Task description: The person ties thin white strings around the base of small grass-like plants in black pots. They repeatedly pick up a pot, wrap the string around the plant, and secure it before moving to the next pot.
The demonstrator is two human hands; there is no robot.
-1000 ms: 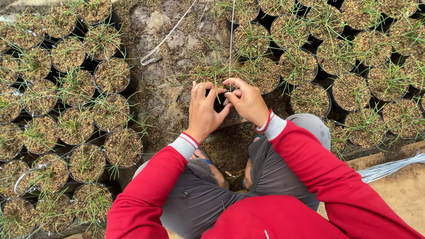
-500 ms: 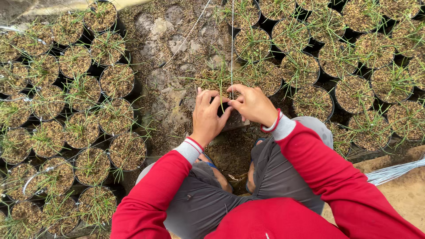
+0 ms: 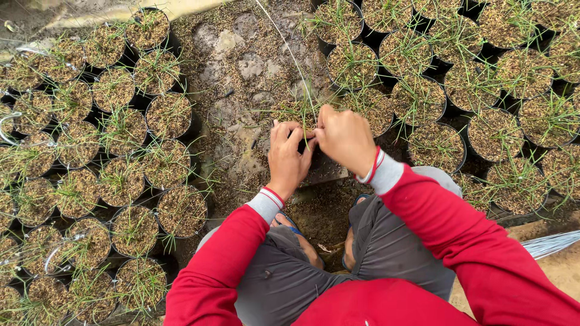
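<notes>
A small black plastic nursery pot (image 3: 314,158), filled with brown soil and thin green grass-like seedlings, sits on the bare muddy ground (image 3: 241,66) directly in front of the crouching person, between their knees and the open patch of earth. Both hands meet over it. The left hand (image 3: 288,158) has its fingers curled together at the pot's near rim, and the right hand (image 3: 345,137) is pinched on what looks like a tuft of the seedling blades; how firmly either holds I cannot tell, as the fingertips are hidden.

To my eye, this work goes best with small, steady finger movements, one hand bracing the pot while the other handles the slender shoots low at their base, so that nothing tears or tips.

Around them, room is tight. Rows of round black seedling pots (image 3: 169,115) press close on the left, and more of the same pots (image 3: 435,145) crowd in on the right, just beside the right wrist. A thin pale string (image 3: 284,39) runs across the ground toward the hands. The open room lies ahead, over the muddy strip between the two blocks. A sandy edge (image 3: 562,271) shows at lower right.
</notes>
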